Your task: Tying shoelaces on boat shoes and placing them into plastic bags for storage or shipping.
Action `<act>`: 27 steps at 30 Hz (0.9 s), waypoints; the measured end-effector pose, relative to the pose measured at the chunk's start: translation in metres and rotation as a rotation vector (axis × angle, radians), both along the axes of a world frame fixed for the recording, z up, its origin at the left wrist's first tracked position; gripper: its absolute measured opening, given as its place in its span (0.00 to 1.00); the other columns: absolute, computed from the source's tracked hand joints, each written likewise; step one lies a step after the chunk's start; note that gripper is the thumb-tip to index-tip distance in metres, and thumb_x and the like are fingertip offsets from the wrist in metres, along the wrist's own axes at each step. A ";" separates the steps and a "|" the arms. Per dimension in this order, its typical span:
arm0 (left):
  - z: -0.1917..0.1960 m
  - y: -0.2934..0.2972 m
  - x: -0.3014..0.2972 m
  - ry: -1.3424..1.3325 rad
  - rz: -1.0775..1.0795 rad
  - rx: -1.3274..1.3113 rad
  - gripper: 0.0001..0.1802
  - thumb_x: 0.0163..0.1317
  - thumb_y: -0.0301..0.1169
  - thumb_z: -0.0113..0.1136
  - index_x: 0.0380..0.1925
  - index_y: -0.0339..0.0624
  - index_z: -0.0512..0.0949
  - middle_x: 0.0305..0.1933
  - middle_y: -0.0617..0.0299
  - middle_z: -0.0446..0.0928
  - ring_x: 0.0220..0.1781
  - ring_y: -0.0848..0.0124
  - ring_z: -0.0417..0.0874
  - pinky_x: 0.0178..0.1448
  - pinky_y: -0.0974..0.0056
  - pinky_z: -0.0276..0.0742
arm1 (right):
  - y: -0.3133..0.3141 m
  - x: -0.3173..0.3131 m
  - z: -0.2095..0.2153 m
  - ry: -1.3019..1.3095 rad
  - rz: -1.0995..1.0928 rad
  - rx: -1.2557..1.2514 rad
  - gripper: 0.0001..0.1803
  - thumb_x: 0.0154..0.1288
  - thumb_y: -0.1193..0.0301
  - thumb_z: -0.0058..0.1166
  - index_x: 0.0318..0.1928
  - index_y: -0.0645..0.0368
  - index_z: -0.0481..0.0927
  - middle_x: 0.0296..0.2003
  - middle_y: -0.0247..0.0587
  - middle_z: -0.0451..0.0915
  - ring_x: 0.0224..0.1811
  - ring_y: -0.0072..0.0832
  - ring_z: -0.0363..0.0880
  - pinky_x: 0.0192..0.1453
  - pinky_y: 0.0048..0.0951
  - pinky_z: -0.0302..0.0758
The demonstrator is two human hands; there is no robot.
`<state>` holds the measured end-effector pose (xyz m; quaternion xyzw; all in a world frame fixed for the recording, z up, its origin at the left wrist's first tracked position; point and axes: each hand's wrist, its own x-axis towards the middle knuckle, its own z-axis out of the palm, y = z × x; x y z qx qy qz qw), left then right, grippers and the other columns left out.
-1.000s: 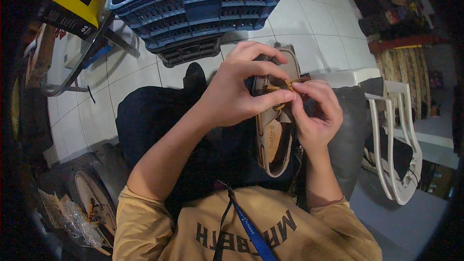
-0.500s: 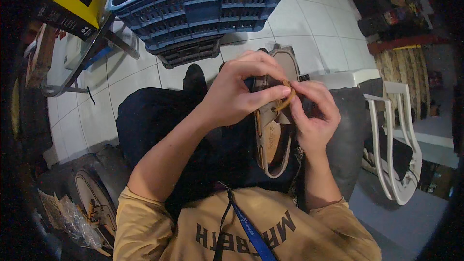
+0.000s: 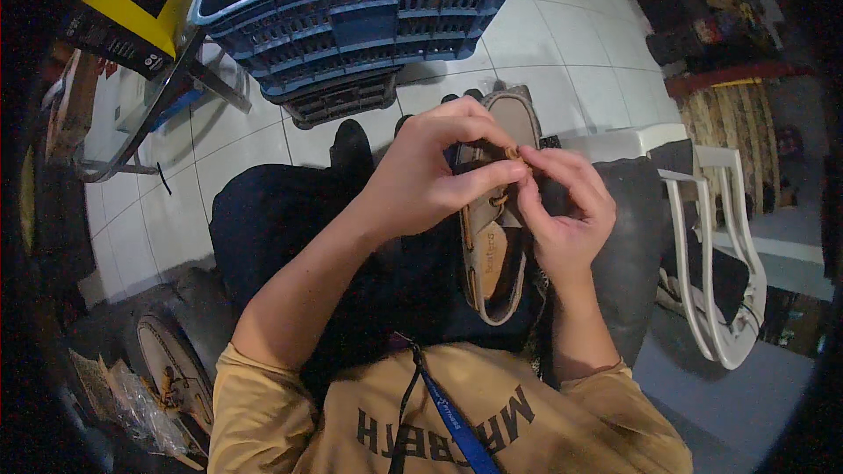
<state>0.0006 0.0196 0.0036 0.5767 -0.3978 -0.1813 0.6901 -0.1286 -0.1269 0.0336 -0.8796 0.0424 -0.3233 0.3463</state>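
My left hand (image 3: 439, 167) and right hand (image 3: 569, 206) pinch lace (image 3: 499, 201) of shoe (image 3: 493, 263); threading looks done, whether tied, cannot tell.

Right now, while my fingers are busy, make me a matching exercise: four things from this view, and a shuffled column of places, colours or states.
Things:
1. lace
2. crate
3. box
4. other shoe

Descriptions:
A. yellow and black
B. beside clear wrap
C. pinched by left hand and right hand
D. blue

Pairs: 1-C, 2-D, 3-A, 4-B
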 end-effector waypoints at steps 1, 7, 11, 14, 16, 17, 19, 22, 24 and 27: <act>0.000 0.001 0.002 -0.001 0.001 0.001 0.11 0.59 0.27 0.74 0.40 0.36 0.87 0.40 0.59 0.83 0.45 0.68 0.82 0.53 0.65 0.74 | -0.001 -0.001 -0.002 0.006 0.005 0.043 0.14 0.56 0.82 0.69 0.45 0.63 0.89 0.40 0.45 0.88 0.44 0.34 0.86 0.50 0.31 0.80; -0.001 0.004 0.009 0.084 -0.119 0.049 0.07 0.59 0.27 0.74 0.37 0.38 0.89 0.37 0.60 0.85 0.43 0.69 0.83 0.52 0.64 0.75 | -0.003 -0.002 -0.001 0.070 0.035 0.271 0.12 0.57 0.82 0.67 0.44 0.67 0.88 0.42 0.44 0.88 0.45 0.32 0.86 0.54 0.30 0.79; -0.003 0.003 0.008 0.062 -0.098 0.027 0.07 0.59 0.26 0.74 0.37 0.38 0.90 0.36 0.60 0.85 0.43 0.70 0.83 0.50 0.65 0.75 | -0.004 -0.003 -0.003 0.074 0.047 0.288 0.12 0.58 0.81 0.67 0.44 0.66 0.88 0.42 0.44 0.88 0.46 0.31 0.86 0.54 0.29 0.79; 0.002 0.004 0.007 0.087 -0.078 0.058 0.08 0.57 0.25 0.75 0.37 0.39 0.90 0.36 0.61 0.85 0.42 0.71 0.83 0.49 0.66 0.76 | -0.003 -0.003 -0.003 0.062 0.049 0.302 0.12 0.58 0.81 0.67 0.44 0.66 0.88 0.42 0.44 0.88 0.46 0.30 0.85 0.54 0.29 0.79; 0.003 0.004 0.007 0.133 -0.073 0.095 0.09 0.56 0.25 0.76 0.37 0.39 0.90 0.36 0.61 0.85 0.42 0.71 0.83 0.50 0.65 0.76 | 0.000 -0.003 -0.001 0.095 0.003 0.359 0.11 0.59 0.81 0.67 0.44 0.66 0.88 0.42 0.44 0.88 0.46 0.31 0.85 0.55 0.30 0.78; 0.002 0.005 0.007 0.142 -0.080 0.075 0.09 0.55 0.25 0.77 0.37 0.40 0.90 0.36 0.61 0.85 0.42 0.71 0.83 0.50 0.65 0.76 | -0.001 -0.003 -0.003 0.095 0.003 0.360 0.11 0.59 0.81 0.67 0.44 0.66 0.88 0.42 0.44 0.88 0.46 0.31 0.85 0.55 0.30 0.78; -0.001 0.004 0.007 0.152 -0.087 0.055 0.10 0.54 0.25 0.77 0.37 0.40 0.90 0.35 0.61 0.85 0.41 0.70 0.83 0.50 0.65 0.76 | -0.004 -0.004 -0.008 0.055 0.039 0.346 0.11 0.60 0.81 0.67 0.44 0.66 0.88 0.42 0.44 0.88 0.46 0.31 0.85 0.56 0.31 0.78; -0.007 0.001 0.010 0.056 -0.092 -0.026 0.10 0.54 0.25 0.78 0.37 0.40 0.90 0.36 0.61 0.85 0.42 0.71 0.82 0.51 0.64 0.75 | -0.008 -0.005 -0.008 0.061 0.054 0.339 0.09 0.61 0.81 0.67 0.43 0.66 0.88 0.42 0.45 0.89 0.47 0.32 0.86 0.56 0.32 0.78; -0.009 0.002 0.011 -0.014 -0.057 -0.006 0.10 0.53 0.26 0.78 0.36 0.41 0.91 0.37 0.61 0.85 0.44 0.71 0.81 0.52 0.65 0.75 | -0.008 -0.005 -0.009 0.052 0.078 0.363 0.09 0.61 0.82 0.67 0.43 0.66 0.88 0.42 0.45 0.89 0.46 0.32 0.86 0.56 0.32 0.78; -0.006 0.002 0.007 -0.007 -0.018 -0.004 0.11 0.53 0.26 0.79 0.37 0.39 0.89 0.39 0.61 0.85 0.46 0.72 0.81 0.53 0.65 0.75 | -0.011 -0.007 -0.010 0.045 0.097 0.375 0.09 0.60 0.82 0.67 0.42 0.65 0.88 0.41 0.45 0.89 0.46 0.32 0.86 0.55 0.32 0.79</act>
